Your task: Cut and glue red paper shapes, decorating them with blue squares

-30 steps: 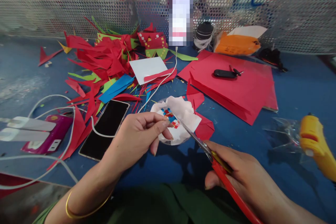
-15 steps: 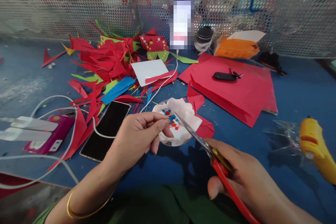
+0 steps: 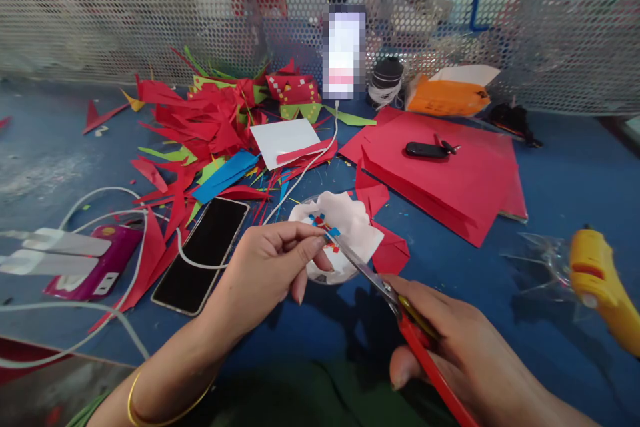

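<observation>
My left hand [image 3: 273, 260] pinches a thin blue paper strip [image 3: 333, 232] between thumb and forefinger. Most of the strip is hidden by the fingers. Metal scissors [image 3: 367, 273] with red handles are held in my right hand [image 3: 457, 330], their blade tips at the strip's free end. The blades look nearly closed, and whether they touch the paper I cannot tell. Below both hands stands a small round dish lined with crumpled white paper [image 3: 367, 230]. Tiny red and blue paper pieces [image 3: 317, 219] lie in it.
Red paper scraps [image 3: 215, 113] pile up at back left. A dark phone [image 3: 203, 257] and a magenta power adapter [image 3: 95, 267] with white cables lie left. Red sheets [image 3: 440, 180] carry a black key fob [image 3: 427, 149]. A yellow glue gun [image 3: 597, 280] lies right.
The scissor tips have moved slightly down and left relative to the dish, closer to the blue strip. My left hand keeps its pinch. The whole view has shifted a little.
</observation>
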Demonstrator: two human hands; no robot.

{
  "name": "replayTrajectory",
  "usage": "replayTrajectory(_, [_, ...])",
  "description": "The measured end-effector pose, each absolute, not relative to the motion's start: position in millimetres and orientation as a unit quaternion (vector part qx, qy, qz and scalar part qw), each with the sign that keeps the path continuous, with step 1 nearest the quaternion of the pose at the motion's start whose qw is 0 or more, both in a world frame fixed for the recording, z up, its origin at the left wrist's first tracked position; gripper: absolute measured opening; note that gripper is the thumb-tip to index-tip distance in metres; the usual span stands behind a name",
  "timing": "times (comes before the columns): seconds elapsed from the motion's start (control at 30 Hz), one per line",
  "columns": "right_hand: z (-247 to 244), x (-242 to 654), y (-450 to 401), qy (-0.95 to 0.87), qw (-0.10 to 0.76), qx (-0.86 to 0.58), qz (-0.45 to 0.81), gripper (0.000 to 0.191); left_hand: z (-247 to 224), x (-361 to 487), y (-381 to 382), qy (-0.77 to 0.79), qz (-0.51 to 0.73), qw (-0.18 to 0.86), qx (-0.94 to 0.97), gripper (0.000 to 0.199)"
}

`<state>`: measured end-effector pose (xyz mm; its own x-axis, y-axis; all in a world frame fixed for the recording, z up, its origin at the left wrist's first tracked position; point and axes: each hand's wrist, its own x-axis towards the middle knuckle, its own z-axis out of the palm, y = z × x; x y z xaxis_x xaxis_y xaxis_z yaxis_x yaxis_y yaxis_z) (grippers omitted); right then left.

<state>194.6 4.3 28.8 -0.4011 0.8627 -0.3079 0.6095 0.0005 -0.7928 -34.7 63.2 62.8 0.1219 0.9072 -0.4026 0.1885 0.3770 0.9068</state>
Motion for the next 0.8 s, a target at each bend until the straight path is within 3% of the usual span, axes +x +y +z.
replayTrajectory(0.23, [29.0,193.5,5.4,-0.670,0.147,-0.517,0.512,0.037,65.0,-34.0,62.9,0.595,0.303,0.582,0.464,0.017])
replayTrajectory(0.47, [32.4,193.6,5.9,-0.647,0.146,-0.500,0.556,0.022,61.7,-35.9,62.6,0.592,0.293,0.572,0.486,0.019])
replayTrajectory(0.8, [33.7,192.9,6.4,-0.666,0.151,-0.508,0.525,0.016,63.6,-36.3,62.8,0.600,0.267,0.565,0.500,0.025])
